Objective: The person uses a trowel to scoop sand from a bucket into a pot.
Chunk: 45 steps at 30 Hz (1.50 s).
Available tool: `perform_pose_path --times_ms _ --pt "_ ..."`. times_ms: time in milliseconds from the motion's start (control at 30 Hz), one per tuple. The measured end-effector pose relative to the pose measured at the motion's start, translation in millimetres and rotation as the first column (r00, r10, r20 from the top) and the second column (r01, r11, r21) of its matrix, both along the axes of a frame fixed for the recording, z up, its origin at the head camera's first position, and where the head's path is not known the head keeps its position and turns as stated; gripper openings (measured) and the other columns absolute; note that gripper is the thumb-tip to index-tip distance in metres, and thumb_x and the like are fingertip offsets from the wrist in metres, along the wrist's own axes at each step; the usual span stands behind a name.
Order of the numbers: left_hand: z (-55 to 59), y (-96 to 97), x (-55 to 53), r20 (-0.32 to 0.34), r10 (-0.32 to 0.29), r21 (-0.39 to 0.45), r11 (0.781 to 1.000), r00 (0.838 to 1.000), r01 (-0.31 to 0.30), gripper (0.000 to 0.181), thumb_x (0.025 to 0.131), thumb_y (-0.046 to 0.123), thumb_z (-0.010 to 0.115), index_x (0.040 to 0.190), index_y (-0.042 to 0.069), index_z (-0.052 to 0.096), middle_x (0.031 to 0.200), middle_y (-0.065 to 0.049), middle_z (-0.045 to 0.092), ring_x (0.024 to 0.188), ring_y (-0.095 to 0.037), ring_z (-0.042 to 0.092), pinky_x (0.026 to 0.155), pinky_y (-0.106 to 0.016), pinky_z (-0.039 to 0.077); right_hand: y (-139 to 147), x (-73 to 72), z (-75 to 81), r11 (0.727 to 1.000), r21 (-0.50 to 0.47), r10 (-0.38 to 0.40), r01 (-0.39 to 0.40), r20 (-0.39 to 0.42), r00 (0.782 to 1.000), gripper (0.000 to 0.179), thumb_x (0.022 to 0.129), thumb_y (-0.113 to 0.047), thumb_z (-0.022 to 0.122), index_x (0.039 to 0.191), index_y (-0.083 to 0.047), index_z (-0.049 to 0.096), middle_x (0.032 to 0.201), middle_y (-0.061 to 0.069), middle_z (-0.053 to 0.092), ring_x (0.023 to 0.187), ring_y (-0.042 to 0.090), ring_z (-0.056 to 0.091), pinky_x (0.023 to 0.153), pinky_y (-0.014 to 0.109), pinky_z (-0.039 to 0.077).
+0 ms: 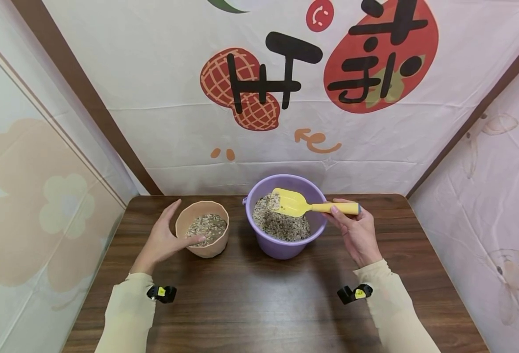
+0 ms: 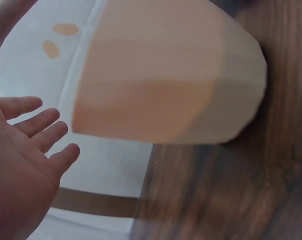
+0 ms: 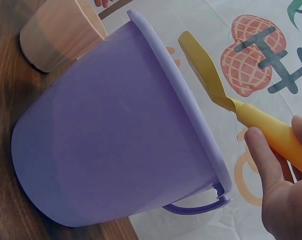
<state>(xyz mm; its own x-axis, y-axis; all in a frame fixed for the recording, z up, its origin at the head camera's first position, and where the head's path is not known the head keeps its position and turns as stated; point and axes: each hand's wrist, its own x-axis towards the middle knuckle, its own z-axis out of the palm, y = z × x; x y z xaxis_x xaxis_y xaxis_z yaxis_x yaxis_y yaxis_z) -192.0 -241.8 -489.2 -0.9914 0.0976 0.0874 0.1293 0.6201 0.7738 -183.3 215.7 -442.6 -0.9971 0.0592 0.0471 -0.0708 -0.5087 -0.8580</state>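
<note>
Over round purple bucket [image 1: 281,248] | right grip [image 1: 357,230] clamped on smooth yellow scoop [image 1: 292,203] | left grip [image 1: 163,241] spread at faceted pot [image 1: 209,251]

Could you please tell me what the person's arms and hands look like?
The left hand and right hand are bare. Long, pale cream fabric sleeves are worn, each with a small black wrist camera bearing a yellow label.

Bucket [image 1: 281,250] and scoop [image 1: 293,203] look smooth plastic; pot [image 1: 208,251], matt; table [image 1: 259,304], softly glossy wood; backdrop [image 1: 162,132], creased cloth.
</note>
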Motion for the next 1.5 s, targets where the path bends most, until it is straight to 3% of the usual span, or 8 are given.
perform_pose_path --times_ms 267,500,767,1033,1500 --pt "-14.8 -6.5 6.9 0.014 0.013 -0.036 0.999 1.0 -0.013 0.125 0.068 0.044 0.094 0.163 0.009 0.02 0.164 -0.022 0.021 0.148 -0.047 0.022 0.111 -0.069 0.028 0 2.0 -0.2 1.0 -0.006 0.011 -0.011 -0.016 1.0 0.018 0.093 0.007 0.069 0.109 -0.001 0.071 0.112 0.018 0.066 0.104 0.024 0.071 0.097 0.044 0.051" --pt "-20.7 -6.9 9.3 0.016 0.018 -0.024 1.0 1.0 -0.018 0.126 0.067 0.043 0.095 0.163 0.008 0.02 0.164 -0.022 0.021 0.148 -0.047 0.022 0.111 -0.07 0.027 1 1.8 0.2 1.0 -0.003 0.012 -0.012 -0.001 1.0 0.018 0.092 0.005 0.07 0.109 -0.001 0.071 0.113 0.017 0.066 0.103 0.024 0.071 0.097 0.043 0.052" --pt "-25.6 -5.8 9.4 0.028 0.005 -0.005 1.0 1.0 -0.005 0.129 0.066 0.042 0.096 0.163 0.008 0.018 0.165 -0.022 0.02 0.148 -0.046 0.021 0.112 -0.069 0.027 0 2.1 1.8 1.0 -0.01 0.009 -0.009 0.008 1.0 0.039 0.091 0.007 0.07 0.124 0.019 0.054 0.112 0.017 0.066 0.103 0.025 0.071 0.096 0.041 0.052" --pt "-29.8 -3.3 6.5 0.032 -0.01 0.003 1.0 0.999 0.01 0.131 0.066 0.041 0.096 0.163 0.005 0.016 0.165 -0.022 0.02 0.147 -0.046 0.024 0.112 -0.067 0.028 -1 2.0 1.6 1.0 -0.005 0.011 -0.011 -0.003 1.0 0.018 0.092 0.006 0.07 0.109 0.001 0.07 0.112 0.017 0.067 0.103 0.024 0.071 0.096 0.041 0.053" --pt "-31.9 0.9 2.3 0.027 0.009 0.016 1.0 1.0 -0.01 0.131 0.065 0.041 0.097 0.162 0.005 0.018 0.162 -0.022 0.025 0.145 -0.044 0.029 0.113 -0.063 0.03 -3 0.7 -0.9 1.0 -0.011 0.016 -0.016 -0.015 1.0 0.018 0.093 0.008 0.068 0.11 0.004 0.068 0.111 0.018 0.069 0.102 0.025 0.072 0.095 0.042 0.054"
